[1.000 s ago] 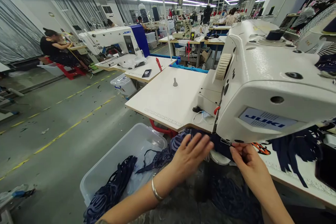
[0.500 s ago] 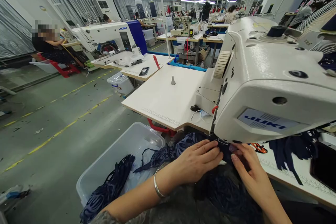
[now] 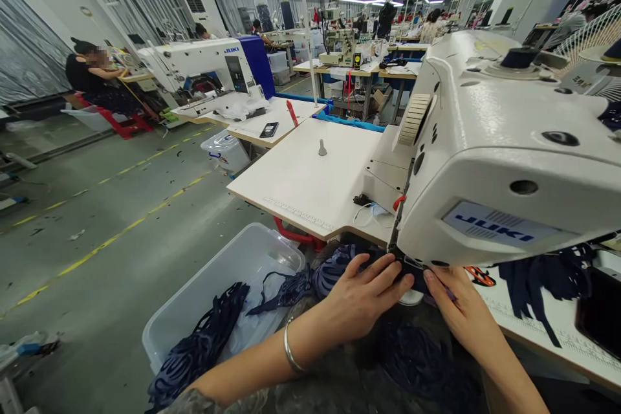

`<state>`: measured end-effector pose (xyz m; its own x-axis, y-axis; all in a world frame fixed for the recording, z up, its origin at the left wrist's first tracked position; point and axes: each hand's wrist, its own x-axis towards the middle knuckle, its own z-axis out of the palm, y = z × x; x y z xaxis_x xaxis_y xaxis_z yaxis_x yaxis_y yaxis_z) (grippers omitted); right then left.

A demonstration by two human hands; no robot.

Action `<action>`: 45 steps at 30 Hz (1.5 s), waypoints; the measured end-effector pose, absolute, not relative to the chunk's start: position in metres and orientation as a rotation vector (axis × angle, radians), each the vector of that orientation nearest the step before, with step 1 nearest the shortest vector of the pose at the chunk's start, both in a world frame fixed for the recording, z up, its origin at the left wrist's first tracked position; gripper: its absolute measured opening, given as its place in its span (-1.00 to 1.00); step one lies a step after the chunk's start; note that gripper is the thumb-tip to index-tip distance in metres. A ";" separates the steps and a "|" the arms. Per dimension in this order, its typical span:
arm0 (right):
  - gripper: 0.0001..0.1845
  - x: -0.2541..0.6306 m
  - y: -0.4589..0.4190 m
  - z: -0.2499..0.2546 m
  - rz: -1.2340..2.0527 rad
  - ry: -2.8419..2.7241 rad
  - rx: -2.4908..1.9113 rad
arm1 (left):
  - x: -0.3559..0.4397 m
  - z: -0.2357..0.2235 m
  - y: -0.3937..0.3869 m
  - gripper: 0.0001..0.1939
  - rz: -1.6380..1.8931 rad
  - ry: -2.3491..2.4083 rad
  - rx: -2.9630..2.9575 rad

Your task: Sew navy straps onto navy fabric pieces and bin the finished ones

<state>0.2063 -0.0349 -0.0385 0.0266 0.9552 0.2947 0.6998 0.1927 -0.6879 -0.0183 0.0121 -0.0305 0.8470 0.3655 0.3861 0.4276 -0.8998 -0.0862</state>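
Note:
Dark navy fabric (image 3: 413,270) lies under the needle area of a white JUKI sewing machine (image 3: 490,168). My left hand (image 3: 363,291) rests on this fabric from the left, palm down, its fingers stretched out and slightly apart. A silver bangle (image 3: 288,348) circles that wrist. On the other side, my right hand (image 3: 453,297) pinches the fabric's edge between thumb and fingers, just below the machine head. Bundled navy strips (image 3: 334,270) trail away to the left of my left hand. More navy strips (image 3: 420,356) lie on my lap below both hands.
A clear plastic bin (image 3: 167,310) with navy strips stands at lower left. Orange-handled snips (image 3: 480,276), hanging navy strips (image 3: 543,284) and a dark phone-like object (image 3: 599,310) are at right. Another JUKI machine (image 3: 194,61) and a seated person (image 3: 90,71) are farther off.
My left hand has come down from above the fabric, moving right, and now rests on it. My right hand keeps to the fabric's edge, with its fingers shifted a little.

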 end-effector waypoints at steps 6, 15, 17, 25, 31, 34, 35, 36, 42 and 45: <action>-0.59 0.211 -0.031 -0.040 0.393 -1.751 -1.600 | -0.016 -0.027 0.013 -0.46 -0.558 -0.627 -2.845; -0.64 0.208 -0.033 -0.039 0.448 -1.714 -1.646 | -0.015 -0.026 0.010 -0.48 -0.547 -0.640 -2.844; -0.64 0.208 -0.033 -0.038 0.431 -1.733 -1.638 | -0.015 -0.026 0.011 -0.48 -0.565 -0.641 -2.848; -0.63 0.208 -0.033 -0.040 0.378 -1.760 -1.593 | -0.016 -0.026 0.011 -0.50 -0.582 -0.639 -2.854; -0.66 0.208 -0.033 -0.040 0.401 -1.760 -1.590 | -0.016 -0.026 0.009 -0.51 -0.568 -0.645 -2.856; -0.66 0.209 -0.033 -0.040 0.407 -1.761 -1.597 | -0.015 -0.027 0.009 -0.52 -0.575 -0.644 -2.849; -0.66 0.209 -0.033 -0.040 0.405 -1.762 -1.597 | -0.015 -0.027 0.009 -0.53 -0.579 -0.642 -2.847; -0.65 0.209 -0.033 -0.039 0.403 -1.762 -1.597 | -0.015 -0.027 0.010 -0.52 -0.586 -0.638 -2.846; -0.67 0.209 -0.033 -0.037 0.484 -1.744 -1.636 | -0.014 -0.027 0.011 -0.52 -0.634 -0.616 -2.877; -0.66 0.210 -0.034 -0.038 0.470 -1.741 -1.635 | -0.014 -0.028 0.010 -0.52 -0.648 -0.630 -2.878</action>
